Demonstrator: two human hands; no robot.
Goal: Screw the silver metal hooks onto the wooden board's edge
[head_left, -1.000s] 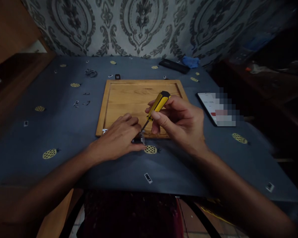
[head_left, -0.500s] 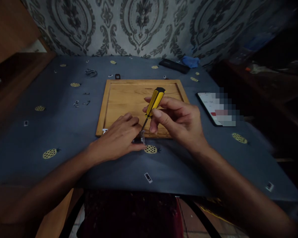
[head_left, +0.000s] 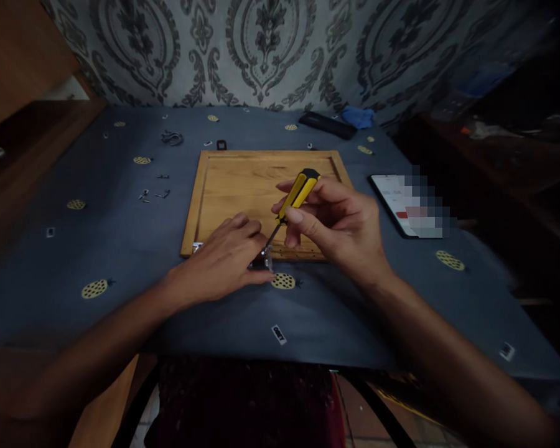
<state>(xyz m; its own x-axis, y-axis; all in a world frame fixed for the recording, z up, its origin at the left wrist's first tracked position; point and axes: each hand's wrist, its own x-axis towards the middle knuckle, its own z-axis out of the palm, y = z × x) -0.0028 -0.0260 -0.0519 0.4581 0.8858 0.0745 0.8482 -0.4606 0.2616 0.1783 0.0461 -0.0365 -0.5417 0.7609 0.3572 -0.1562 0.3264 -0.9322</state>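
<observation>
My right hand [head_left: 345, 231] grips a yellow and black screwdriver [head_left: 299, 191] between thumb and fingers. Its handle leans up and to the right. The shaft slants down to a small shiny metal fitting [head_left: 267, 256] on the near edge of a framed wooden panel [head_left: 238, 186]. Whether the tip sits in a screw is too small to tell. My left hand [head_left: 226, 256] is closed around the fitting, thumb below and fingers above, hiding part of it. Another metal piece [head_left: 197, 246] shows at the panel's near left corner.
Several small screws or metal bits [head_left: 144, 194] lie left of the panel, with a tangled grey metal bunch [head_left: 172, 137] farther back. A phone [head_left: 396, 199] rests at the right. Behind are a black case [head_left: 327, 124] and a blue cloth [head_left: 358, 116].
The screwdriver's handle has tipped slightly to the right and down along with my right hand. My left hand stays in place on the metal fitting.
</observation>
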